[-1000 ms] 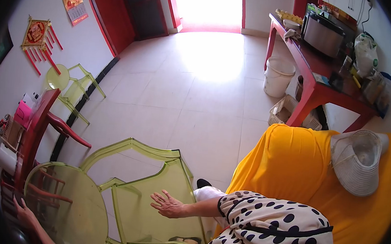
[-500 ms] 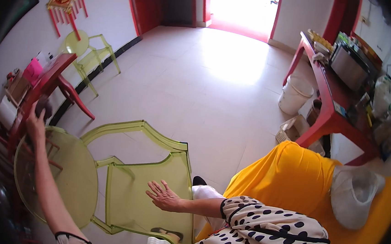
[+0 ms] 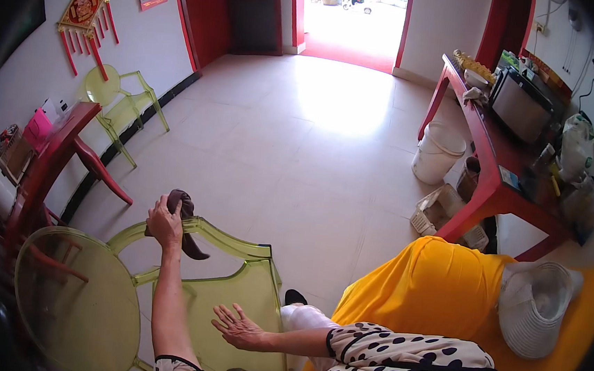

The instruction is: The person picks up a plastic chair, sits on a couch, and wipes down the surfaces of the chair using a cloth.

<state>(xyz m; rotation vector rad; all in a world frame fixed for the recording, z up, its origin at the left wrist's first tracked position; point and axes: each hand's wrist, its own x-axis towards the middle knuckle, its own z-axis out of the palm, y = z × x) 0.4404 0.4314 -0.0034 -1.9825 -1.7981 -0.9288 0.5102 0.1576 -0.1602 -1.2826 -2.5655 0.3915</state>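
My left hand (image 3: 166, 222) is closed around a dark brown, limp, strap-like item (image 3: 182, 203), whose kind I cannot make out. One end of it hangs down past the arm of a transparent green chair (image 3: 257, 252). The hand is above that armrest, on the chair's far side. Over the chair's seat, my right hand (image 3: 240, 327) is held out with its fingers spread and nothing in it. The chair's round back (image 3: 78, 301) stands to the left. Below, a dark shoe shows through the seat.
A white hat (image 3: 535, 312) lies on yellow cloth (image 3: 418, 286) at right. Beyond it are a red table (image 3: 482, 141) with a cooker, a white bucket (image 3: 439, 153) and a basket (image 3: 442, 204). At left stand another red table (image 3: 55, 149) and a second green chair (image 3: 125, 109).
My left hand has moved right, from beside the left red table to over the chair's armrest, carrying the dark brown item, which now hangs loose. My right hand stays over the seat.
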